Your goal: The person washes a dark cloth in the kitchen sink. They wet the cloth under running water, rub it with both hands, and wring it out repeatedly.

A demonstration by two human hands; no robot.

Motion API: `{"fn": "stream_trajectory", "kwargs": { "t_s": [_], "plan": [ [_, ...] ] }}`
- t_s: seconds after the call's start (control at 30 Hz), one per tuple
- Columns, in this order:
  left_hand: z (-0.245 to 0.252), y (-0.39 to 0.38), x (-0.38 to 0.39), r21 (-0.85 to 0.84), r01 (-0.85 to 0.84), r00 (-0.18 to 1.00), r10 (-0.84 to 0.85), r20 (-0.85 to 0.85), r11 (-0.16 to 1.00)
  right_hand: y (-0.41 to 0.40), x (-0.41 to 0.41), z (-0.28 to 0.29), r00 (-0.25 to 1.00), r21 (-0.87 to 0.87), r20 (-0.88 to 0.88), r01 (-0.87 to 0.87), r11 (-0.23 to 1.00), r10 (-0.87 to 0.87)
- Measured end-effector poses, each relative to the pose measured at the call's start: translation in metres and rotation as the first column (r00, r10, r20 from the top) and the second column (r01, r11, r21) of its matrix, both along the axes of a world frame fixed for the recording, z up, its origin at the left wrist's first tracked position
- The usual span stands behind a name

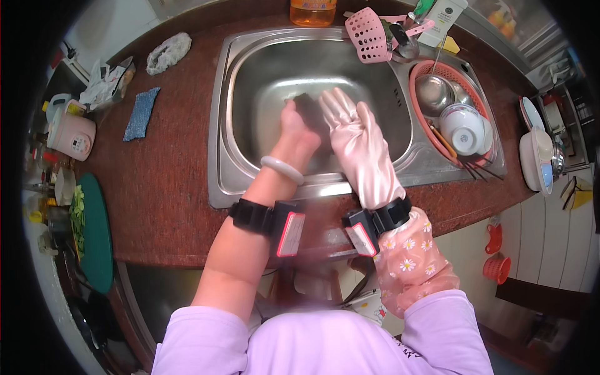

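Observation:
Over the stainless steel sink (262, 61), my bare left hand (300, 126) holds a dark scouring pad (310, 107), blurred at its edges. A pale bangle (282, 168) circles that wrist. My right hand (349, 124) wears a shiny pink rubber glove with a daisy-print cuff (412, 253); its fingers are extended beside the pad, and I see nothing held in it. Whether the glove touches the pad cannot be told. Each forearm carries a black strap with a small box.
Right of the basin, a pink basket (417, 112) holds bowls (461, 126) and chopsticks. A perforated pink caddy (368, 35) hangs at the sink's back corner. Leftwards on the counter lie a blue scrubbing cloth (141, 114), crumpled plastic (168, 52) and a green cutting board (98, 234) with chopped greens.

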State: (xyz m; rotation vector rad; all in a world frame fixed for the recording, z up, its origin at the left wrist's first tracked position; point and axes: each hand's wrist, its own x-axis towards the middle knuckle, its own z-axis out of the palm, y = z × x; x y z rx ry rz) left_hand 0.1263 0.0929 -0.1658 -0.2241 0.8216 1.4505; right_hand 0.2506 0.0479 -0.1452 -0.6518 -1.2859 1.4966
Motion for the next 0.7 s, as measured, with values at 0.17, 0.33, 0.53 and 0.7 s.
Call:
{"fn": "stream_trajectory", "kwargs": {
  "t_s": [0.17,0.33,0.53,0.7],
  "plan": [
    [-0.005,0.006,0.002,0.043,0.004,0.999,-0.006,0.045,0.999,0.009,0.003,-0.003,0.758,-0.292,-0.652,-0.284,0.913,0.027],
    [0.000,0.010,0.000,0.073,0.038,0.999,-0.038,0.005,0.997,0.020,0.013,-0.017,0.423,-0.167,-0.899,-0.564,0.809,0.109],
    [0.000,0.015,-0.004,0.254,0.002,0.989,-0.040,0.146,0.967,0.047,0.025,-0.012,0.408,-0.328,-0.895,-0.324,0.887,-0.182],
    [-0.011,0.020,-0.006,0.328,0.132,0.978,-0.176,0.109,0.936,0.035,0.024,0.032,0.763,-0.150,-0.612,0.145,0.978,-0.207]
  ]
}}
